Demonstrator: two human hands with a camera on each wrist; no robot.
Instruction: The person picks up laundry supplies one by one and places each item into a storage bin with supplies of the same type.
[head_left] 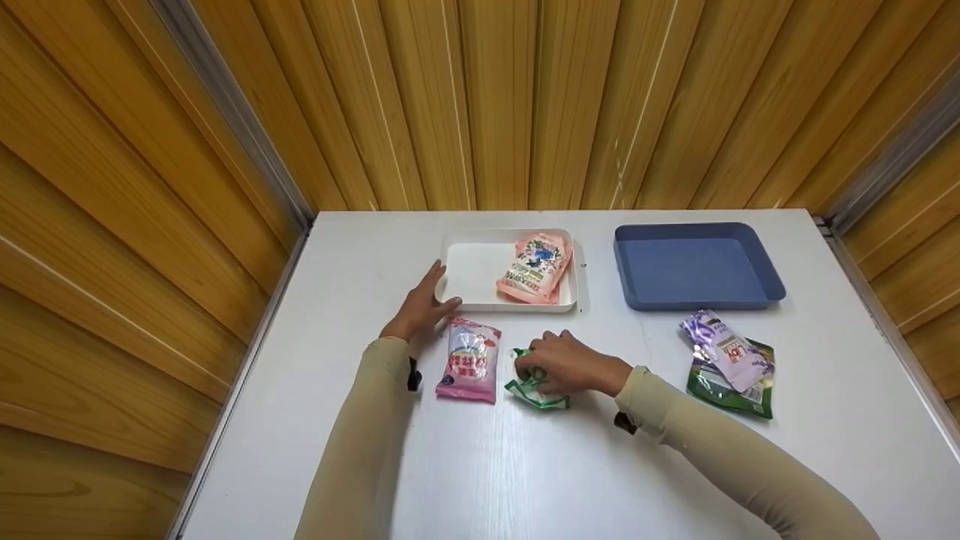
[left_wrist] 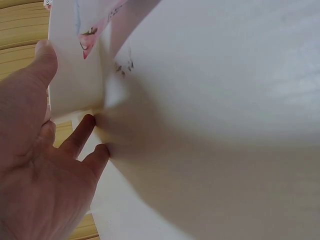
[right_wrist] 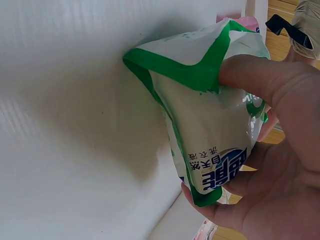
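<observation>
My right hand (head_left: 566,364) grips a green and white laundry detergent pouch (right_wrist: 200,120), its fingers and thumb around the pouch's sides. In the head view the pouch is low over the table, partly hidden under the hand. At the left front corner of a white tray (head_left: 480,307), my left hand (head_left: 421,306) rests with fingers spread and thumb along the rim. Inside that tray, on its right side, lie pink pouches (head_left: 536,266), one overlapping another. Between the hands a pink and white pouch (head_left: 471,361) lies flat on the table.
A blue tray (head_left: 697,266) stands at the back right. In front of it a purple pouch (head_left: 727,351) lies across a dark green pouch (head_left: 750,401). The white table (head_left: 480,465) is bounded by wood-look panels (head_left: 495,105) at the back and sides.
</observation>
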